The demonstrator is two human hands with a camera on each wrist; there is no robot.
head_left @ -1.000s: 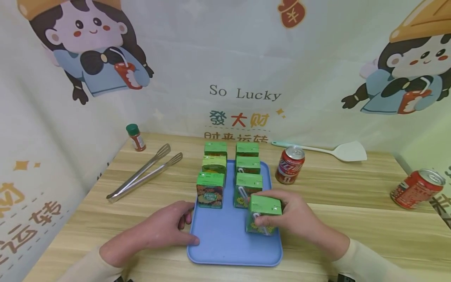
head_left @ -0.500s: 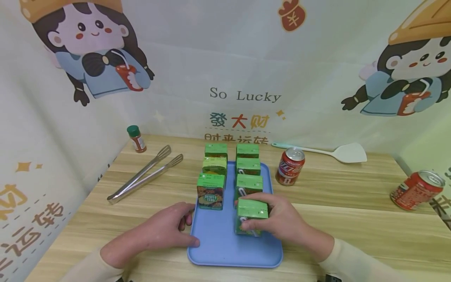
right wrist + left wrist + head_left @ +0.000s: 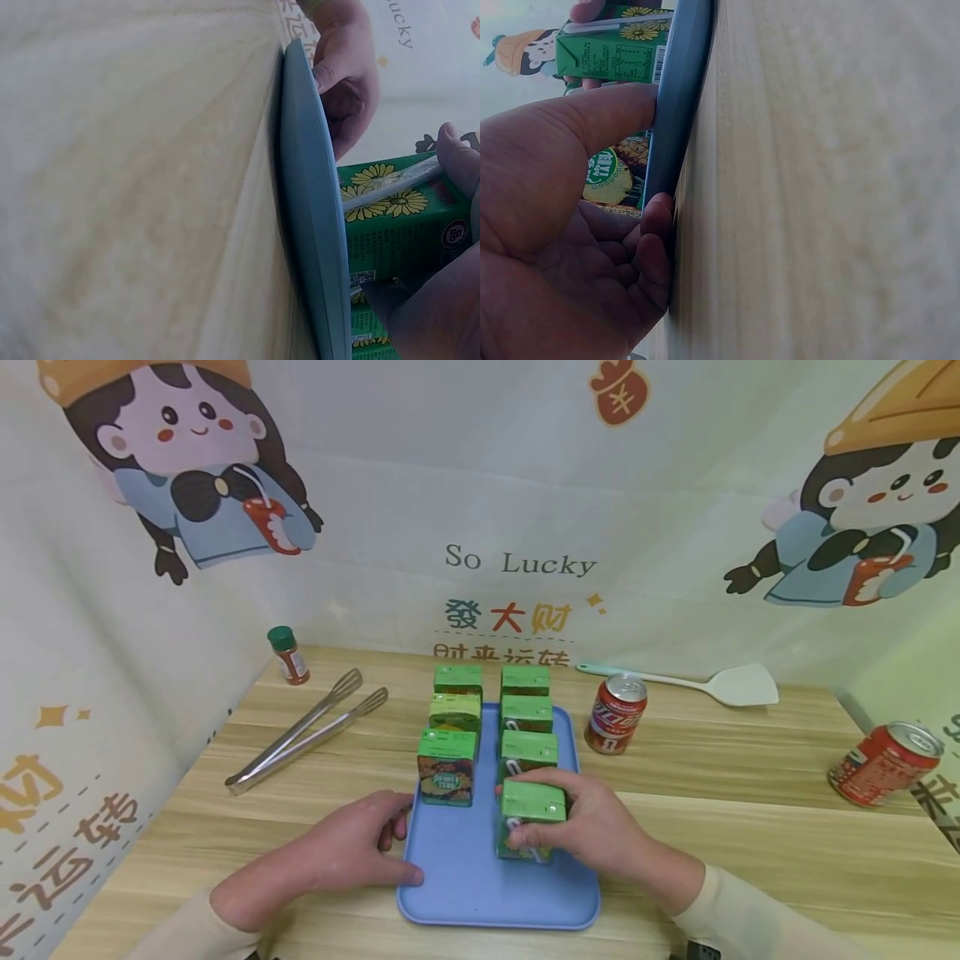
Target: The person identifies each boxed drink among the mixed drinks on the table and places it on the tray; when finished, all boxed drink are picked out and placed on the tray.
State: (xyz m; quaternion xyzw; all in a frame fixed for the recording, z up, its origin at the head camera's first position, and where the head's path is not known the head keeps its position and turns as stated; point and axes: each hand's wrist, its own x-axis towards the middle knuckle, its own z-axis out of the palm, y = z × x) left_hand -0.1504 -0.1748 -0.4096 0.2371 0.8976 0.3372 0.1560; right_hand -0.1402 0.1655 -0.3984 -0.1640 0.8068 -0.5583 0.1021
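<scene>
On the blue tray [image 3: 465, 893], green juice boxes stand upright in two rows. My right hand [image 3: 592, 822] grips the nearest juice box [image 3: 534, 804] of the right row, thumb on its near face beside a wrapped straw. In the right wrist view this juice box [image 3: 405, 217] shows yellow flowers and its base is at the tray [image 3: 315, 210]. My left hand [image 3: 360, 839] holds the tray's left rim; in the left wrist view its thumb [image 3: 622, 112] lies over the rim and its other fingers curl against the outer side. The closest left-row box [image 3: 447, 768] stands just beyond that hand.
Metal tongs [image 3: 307, 731] lie left of the tray, with a green-capped spice bottle [image 3: 288, 654] behind them. A red soda can [image 3: 617, 714] stands close to the tray's right side, another can [image 3: 885, 762] farther right. A white spatula [image 3: 738, 685] lies along the back.
My right hand has moved left with its juice box, bringing it into line with the right row. My left hand stays at the tray's rim.
</scene>
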